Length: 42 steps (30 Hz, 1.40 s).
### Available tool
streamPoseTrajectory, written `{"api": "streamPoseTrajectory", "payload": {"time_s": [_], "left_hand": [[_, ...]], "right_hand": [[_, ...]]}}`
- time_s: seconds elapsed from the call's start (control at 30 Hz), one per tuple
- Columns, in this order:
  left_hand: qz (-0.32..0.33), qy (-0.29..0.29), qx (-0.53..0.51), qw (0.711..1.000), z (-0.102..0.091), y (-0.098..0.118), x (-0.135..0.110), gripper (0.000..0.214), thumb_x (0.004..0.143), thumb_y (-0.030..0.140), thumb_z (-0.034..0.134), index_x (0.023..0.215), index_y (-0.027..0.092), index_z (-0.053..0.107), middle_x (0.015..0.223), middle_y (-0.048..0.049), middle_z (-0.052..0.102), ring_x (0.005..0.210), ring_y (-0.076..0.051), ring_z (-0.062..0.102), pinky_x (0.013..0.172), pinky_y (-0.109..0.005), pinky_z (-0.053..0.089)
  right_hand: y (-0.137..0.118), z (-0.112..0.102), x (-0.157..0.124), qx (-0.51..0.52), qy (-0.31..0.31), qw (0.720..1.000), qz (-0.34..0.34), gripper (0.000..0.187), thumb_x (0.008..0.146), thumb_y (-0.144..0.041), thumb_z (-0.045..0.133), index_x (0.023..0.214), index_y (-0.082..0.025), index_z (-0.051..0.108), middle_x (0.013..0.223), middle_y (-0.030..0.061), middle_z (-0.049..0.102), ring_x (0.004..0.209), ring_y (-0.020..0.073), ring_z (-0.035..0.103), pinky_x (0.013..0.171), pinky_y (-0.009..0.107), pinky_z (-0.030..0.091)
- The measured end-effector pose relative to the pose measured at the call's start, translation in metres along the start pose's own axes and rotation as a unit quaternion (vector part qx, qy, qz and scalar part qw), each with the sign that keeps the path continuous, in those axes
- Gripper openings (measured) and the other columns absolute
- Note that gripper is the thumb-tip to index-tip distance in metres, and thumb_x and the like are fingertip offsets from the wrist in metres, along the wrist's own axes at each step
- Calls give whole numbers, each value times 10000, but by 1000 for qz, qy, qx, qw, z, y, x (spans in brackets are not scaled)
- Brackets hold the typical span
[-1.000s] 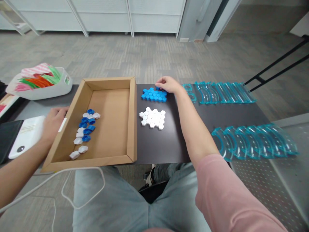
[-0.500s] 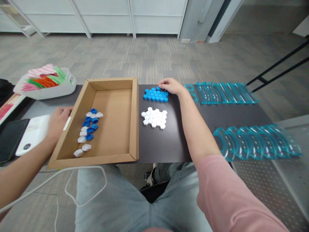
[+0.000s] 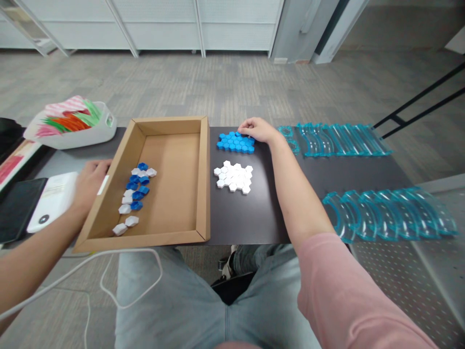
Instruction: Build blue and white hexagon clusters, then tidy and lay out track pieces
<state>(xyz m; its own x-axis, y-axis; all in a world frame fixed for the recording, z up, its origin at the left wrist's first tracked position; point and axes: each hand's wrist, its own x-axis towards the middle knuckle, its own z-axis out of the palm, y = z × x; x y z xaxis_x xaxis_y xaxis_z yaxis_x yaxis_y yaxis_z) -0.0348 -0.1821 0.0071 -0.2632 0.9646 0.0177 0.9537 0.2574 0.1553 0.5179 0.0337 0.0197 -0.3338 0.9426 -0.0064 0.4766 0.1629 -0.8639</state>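
Observation:
My right hand (image 3: 259, 130) reaches across the black table to the far edge of a flat cluster of blue hexagon tiles (image 3: 235, 142), fingers curled with the tips pressed on a tile there. A cluster of white hexagon tiles (image 3: 234, 177) lies just nearer on the table. My left hand (image 3: 89, 180) rests with curled fingers on the left wall of a shallow cardboard tray (image 3: 201, 189). Loose blue and white hexagon tiles (image 3: 135, 196) lie inside the tray along its left side.
Two rows of clear turquoise curved pieces lie on the right, one far (image 3: 332, 139) and one near (image 3: 388, 213). A white bin of coloured strips (image 3: 70, 123) stands at far left. A white device (image 3: 51, 199) and a white cable (image 3: 90, 271) lie at left.
The view has drifted slightly, so everything sits a little to the right. Both hands stay in the same places relative to the tiles and the tray.

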Motion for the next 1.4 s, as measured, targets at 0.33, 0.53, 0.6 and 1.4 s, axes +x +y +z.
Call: {"api": "streamPoseTrajectory", "payload": {"time_s": [0.33,0.53,0.6,1.4], "left_hand": [[-9,-3,-10,1000,-5,8,-3,721,1005,451,370,1617,158,612,1568,-241,609,1566,-414,560,1373,-530,471],[-2,3,-14,1000,-6,10,-5,677,995,428,424,1604,202,614,1524,-205,635,1542,-397,564,1362,-513,485],[-9,2,-18,1000,-7,11,-6,669,999,407,426,1609,209,616,1514,-198,635,1542,-395,563,1371,-510,475],[3,17,-4,1000,0,4,-4,687,1022,386,376,1619,168,640,1573,-209,643,1555,-389,583,1349,-507,487]], "right_hand": [[2,-3,0,-8,-22,1000,-21,252,883,-436,994,850,-234,847,838,30,847,829,206,728,823,351,626],[-3,-2,-4,-1,8,1000,4,207,902,-307,987,807,-231,819,764,25,808,809,212,717,858,374,637],[-5,-2,-5,3,1,1000,7,214,892,-269,1000,785,-225,820,744,28,796,792,212,714,877,385,636],[-3,-2,2,-13,44,999,-9,290,981,-403,944,874,-236,732,810,18,721,846,219,683,883,385,612]]}}
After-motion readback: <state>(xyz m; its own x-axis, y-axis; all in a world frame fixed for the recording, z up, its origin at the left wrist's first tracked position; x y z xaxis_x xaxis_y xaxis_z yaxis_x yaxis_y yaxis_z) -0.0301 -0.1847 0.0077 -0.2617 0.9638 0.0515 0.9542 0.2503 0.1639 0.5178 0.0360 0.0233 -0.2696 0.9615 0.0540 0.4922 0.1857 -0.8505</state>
